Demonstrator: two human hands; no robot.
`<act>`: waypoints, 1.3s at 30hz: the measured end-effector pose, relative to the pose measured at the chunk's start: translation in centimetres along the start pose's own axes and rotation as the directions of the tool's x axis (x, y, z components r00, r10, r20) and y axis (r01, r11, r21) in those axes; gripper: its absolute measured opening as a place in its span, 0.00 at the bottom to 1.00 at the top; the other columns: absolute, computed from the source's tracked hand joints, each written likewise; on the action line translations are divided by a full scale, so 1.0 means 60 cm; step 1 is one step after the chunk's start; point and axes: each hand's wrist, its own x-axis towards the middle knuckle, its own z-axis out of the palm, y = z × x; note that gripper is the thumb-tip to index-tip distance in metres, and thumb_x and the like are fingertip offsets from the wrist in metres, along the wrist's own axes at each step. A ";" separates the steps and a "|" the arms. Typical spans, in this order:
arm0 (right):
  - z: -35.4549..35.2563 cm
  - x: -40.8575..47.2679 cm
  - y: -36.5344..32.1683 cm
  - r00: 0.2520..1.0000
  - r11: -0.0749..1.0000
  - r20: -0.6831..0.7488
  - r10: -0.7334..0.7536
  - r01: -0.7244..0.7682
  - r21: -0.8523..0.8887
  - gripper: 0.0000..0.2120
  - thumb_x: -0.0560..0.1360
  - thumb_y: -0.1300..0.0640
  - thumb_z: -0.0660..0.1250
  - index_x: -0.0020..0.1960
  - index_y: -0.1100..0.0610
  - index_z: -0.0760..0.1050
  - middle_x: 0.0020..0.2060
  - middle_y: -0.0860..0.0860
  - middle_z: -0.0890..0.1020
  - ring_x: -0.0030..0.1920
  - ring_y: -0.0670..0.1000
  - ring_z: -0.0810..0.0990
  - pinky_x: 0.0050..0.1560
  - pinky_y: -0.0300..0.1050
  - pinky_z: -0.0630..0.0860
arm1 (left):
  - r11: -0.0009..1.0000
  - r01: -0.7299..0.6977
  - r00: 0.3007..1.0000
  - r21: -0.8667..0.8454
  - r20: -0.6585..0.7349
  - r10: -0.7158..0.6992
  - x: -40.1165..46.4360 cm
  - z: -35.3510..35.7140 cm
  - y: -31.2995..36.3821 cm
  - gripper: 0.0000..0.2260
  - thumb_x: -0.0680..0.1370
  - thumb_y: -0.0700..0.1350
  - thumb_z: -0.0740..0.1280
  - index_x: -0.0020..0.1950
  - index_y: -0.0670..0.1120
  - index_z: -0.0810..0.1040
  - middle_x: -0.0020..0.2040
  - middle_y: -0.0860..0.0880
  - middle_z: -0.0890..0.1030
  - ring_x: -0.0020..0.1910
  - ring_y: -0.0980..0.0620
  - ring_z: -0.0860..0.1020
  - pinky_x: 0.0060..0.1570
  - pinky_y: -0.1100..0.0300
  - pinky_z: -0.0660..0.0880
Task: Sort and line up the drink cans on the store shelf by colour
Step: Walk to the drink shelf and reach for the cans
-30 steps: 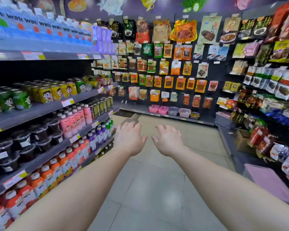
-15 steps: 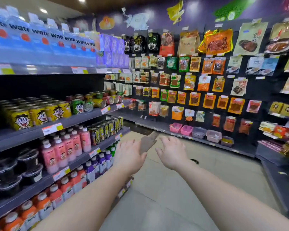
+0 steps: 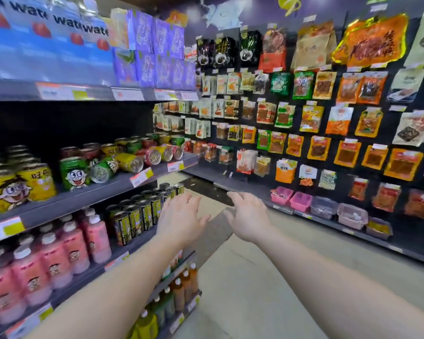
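Drink cans stand on the grey middle shelf [image 3: 88, 195] at the left. Yellow cans [image 3: 20, 182] are grouped at the near end, with an upright green can [image 3: 74, 172] beside them. Further along, green, yellow and red cans [image 3: 142, 157] are mixed, several lying on their sides. My left hand [image 3: 180, 215] is stretched forward, fingers apart, holding nothing, below and to the right of that shelf's far end. My right hand [image 3: 249, 217] floats beside it over the aisle, also spread and holding nothing. Neither hand touches a can.
Dark cans [image 3: 142, 211] and pink bottles [image 3: 66, 248] fill the shelf under the drink cans. Orange and yellow bottles [image 3: 179, 289] stand lower down. Blue water packs [image 3: 47, 45] sit on top. Hanging snack packets [image 3: 304, 118] cover the far wall, with pink tubs [image 3: 291, 199] below.
The view has moved forward along the aisle and turned toward the left shelves, so the mixed cans are nearer. Both hands stay outstretched and have risen slightly with fingers spreading.
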 end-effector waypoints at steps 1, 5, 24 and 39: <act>0.006 0.038 0.010 1.000 1.000 -0.009 -0.012 0.012 0.001 0.25 0.77 0.45 0.58 0.73 0.49 0.61 0.70 0.54 0.68 0.71 0.56 0.63 0.71 0.54 0.59 | 1.000 0.001 1.000 0.006 -0.002 -0.001 0.036 0.012 -0.005 0.28 0.74 0.62 0.59 0.70 0.50 0.68 0.65 0.49 0.75 0.65 0.46 0.70 0.67 0.48 0.64; 0.032 0.175 0.041 0.997 0.997 -0.040 -0.067 0.068 0.028 0.25 0.78 0.44 0.59 0.73 0.49 0.62 0.68 0.52 0.70 0.69 0.55 0.65 0.70 0.53 0.61 | 0.999 0.032 0.999 0.021 -0.002 -0.032 0.154 0.058 -0.020 0.29 0.74 0.63 0.58 0.70 0.50 0.67 0.63 0.50 0.76 0.64 0.47 0.71 0.65 0.48 0.65; 0.187 0.728 0.180 0.808 0.791 -0.009 -0.590 0.579 0.199 0.26 0.77 0.43 0.58 0.73 0.49 0.60 0.68 0.52 0.70 0.68 0.56 0.65 0.69 0.51 0.61 | 0.847 0.505 0.861 0.167 -0.166 -0.481 0.519 0.242 -0.027 0.29 0.75 0.61 0.62 0.72 0.48 0.66 0.70 0.49 0.71 0.69 0.47 0.68 0.68 0.50 0.64; 0.229 0.943 0.075 0.658 0.590 -0.120 -0.744 0.730 0.345 0.30 0.74 0.42 0.64 0.73 0.49 0.61 0.68 0.51 0.70 0.68 0.54 0.66 0.68 0.52 0.64 | 0.711 0.618 0.786 0.336 -0.228 -0.575 0.627 0.217 -0.171 0.37 0.69 0.67 0.66 0.74 0.52 0.61 0.72 0.51 0.68 0.72 0.48 0.64 0.73 0.47 0.53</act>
